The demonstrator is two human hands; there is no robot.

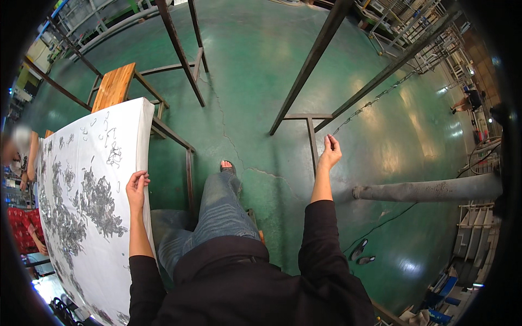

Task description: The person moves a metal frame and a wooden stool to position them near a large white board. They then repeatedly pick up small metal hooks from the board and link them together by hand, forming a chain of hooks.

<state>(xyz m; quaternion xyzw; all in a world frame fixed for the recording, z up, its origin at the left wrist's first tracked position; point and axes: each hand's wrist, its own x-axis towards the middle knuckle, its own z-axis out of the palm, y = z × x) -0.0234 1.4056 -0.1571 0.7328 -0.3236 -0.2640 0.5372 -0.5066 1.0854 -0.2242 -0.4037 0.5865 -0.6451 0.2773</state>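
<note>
My left hand (137,187) rests on the right edge of a white-topped table (133,136), fingers curled over the rim and holding nothing loose. Piles of small grey metal pieces (98,204) lie spread across that tabletop to the left of the hand. My right hand (329,152) is raised out to the right with its fingers apart, close to a dark metal frame post (312,149) and a hanging chain (370,103). It holds nothing. My blue-jeaned leg (220,209) steps forward over the green floor between both arms.
Slanted dark metal frame bars (312,60) cross the green floor ahead. A wooden plank (113,87) lies beyond the table. A grey pipe (429,190) lies at right, a pair of sandals (361,252) near it. Another person (24,228) in red sits at the table's left.
</note>
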